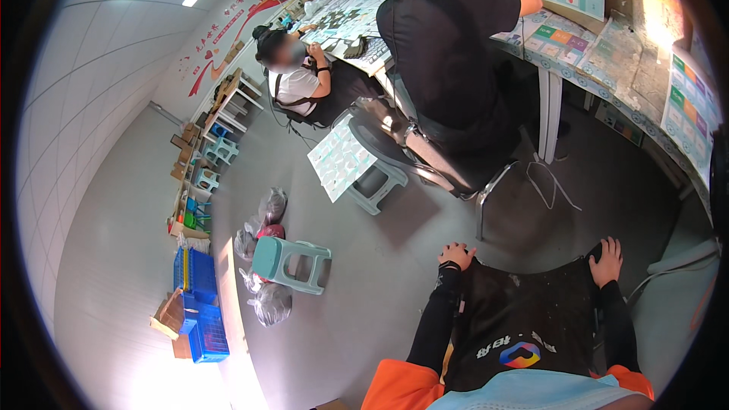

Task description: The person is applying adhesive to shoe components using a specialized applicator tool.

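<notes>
A dark apron (pixel 524 300) with a colourful logo lies over my lap, its far edge stretching between my two hands. My left hand (pixel 457 255) rests on the apron's far left corner, fingers spread and bent over the edge. At the far right corner, my right hand (pixel 606 262) lies on the dark cloth with its fingers stretched forward and apart. Neither hand shows an object in it. Black sleeves cover both forearms below orange shirt sleeves. Light blue material (pixel 531 391) crosses the lower edge of the view.
Ahead, a person in black (pixel 456 68) sits on a metal-legged chair at a long table (pixel 600 91). Another person (pixel 296 80) sits farther left. A teal stool (pixel 292 264) stands by plastic bags (pixel 272 305); a printed sheet (pixel 342 158) tops another stool. Blue crates (pixel 201 304) line the left wall.
</notes>
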Available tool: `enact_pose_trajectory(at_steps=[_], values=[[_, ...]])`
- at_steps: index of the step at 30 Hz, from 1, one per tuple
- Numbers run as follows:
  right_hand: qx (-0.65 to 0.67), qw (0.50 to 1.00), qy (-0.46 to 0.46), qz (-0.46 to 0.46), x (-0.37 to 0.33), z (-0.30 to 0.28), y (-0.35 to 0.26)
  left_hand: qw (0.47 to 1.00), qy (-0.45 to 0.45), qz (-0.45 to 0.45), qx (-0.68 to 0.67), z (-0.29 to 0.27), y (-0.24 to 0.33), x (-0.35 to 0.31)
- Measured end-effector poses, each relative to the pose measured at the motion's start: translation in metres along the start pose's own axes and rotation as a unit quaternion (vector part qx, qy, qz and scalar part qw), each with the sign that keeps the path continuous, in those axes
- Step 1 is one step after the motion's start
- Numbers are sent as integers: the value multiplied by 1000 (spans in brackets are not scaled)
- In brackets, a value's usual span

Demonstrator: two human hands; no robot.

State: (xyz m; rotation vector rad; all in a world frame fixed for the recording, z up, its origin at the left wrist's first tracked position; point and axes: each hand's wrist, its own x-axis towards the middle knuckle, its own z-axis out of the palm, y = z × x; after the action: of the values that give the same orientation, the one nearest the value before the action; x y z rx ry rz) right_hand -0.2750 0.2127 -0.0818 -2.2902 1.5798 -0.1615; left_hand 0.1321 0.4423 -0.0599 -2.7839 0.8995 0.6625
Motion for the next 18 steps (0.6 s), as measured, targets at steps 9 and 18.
enact_pose_trajectory(at_steps=[9, 18], values=[[-1, 1000, 2, 3, -7, -1, 8, 1000, -11, 5, -6, 4, 3, -4], [-20, 1000, -5, 3, -2, 8, 20, 853, 510, 111, -17, -256, 69, -126]])
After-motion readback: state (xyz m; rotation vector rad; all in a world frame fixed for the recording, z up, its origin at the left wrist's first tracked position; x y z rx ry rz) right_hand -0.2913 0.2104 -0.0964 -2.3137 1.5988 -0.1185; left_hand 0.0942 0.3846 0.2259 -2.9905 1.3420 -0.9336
